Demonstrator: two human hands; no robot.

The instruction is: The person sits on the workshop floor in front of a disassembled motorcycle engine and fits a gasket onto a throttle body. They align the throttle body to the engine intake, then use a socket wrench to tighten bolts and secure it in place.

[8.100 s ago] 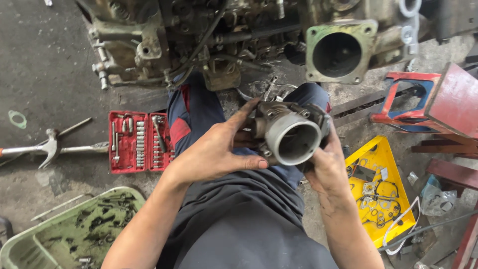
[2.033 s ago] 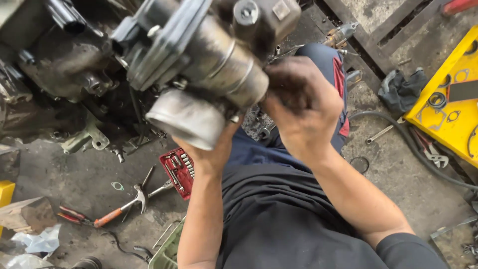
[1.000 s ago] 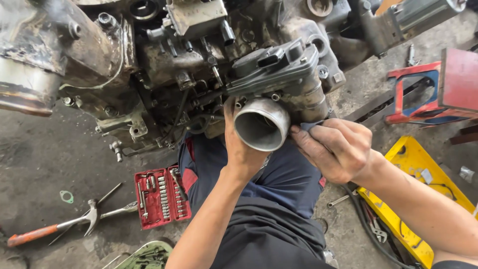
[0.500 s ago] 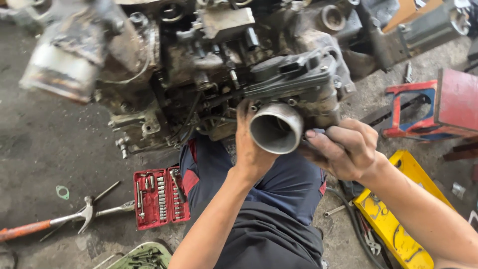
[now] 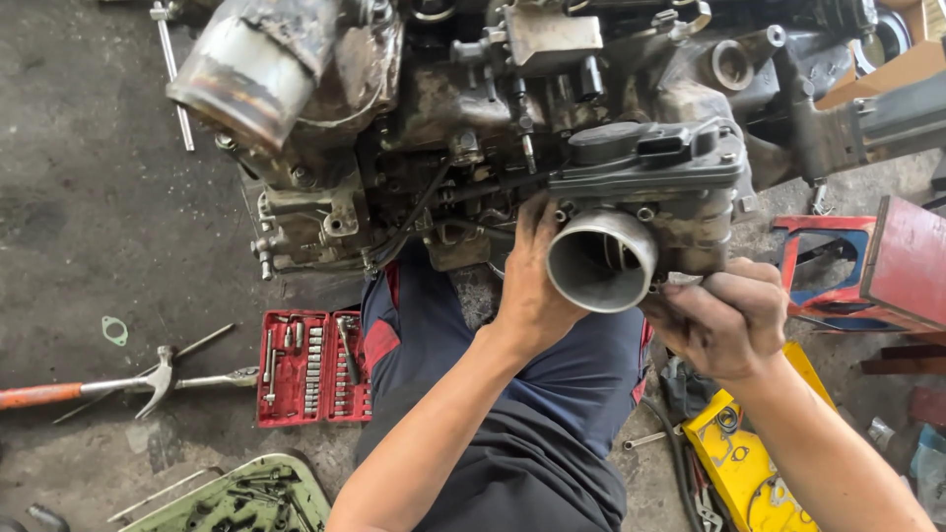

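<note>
Throttle body, a cast-metal housing with a wide round bore, looks heavy and stiff for its size, and its greasy, grimy skin will likely be slippery (a two-handed hold suits it). The safest purchase is on the rough cast sides below the cap, not on the thin lip of the bore or on the black plastic cap across its top, which seems the more fragile part. It sits raised above the person's lap, pressed against the near side of the engine. The left hand wraps around the left flank of the housing, fingers spread up behind the bore. The right hand is curled tight at its lower right edge, pinching something small that I cannot make out. Bore metal is dull silver, the body brown with grime.
</note>
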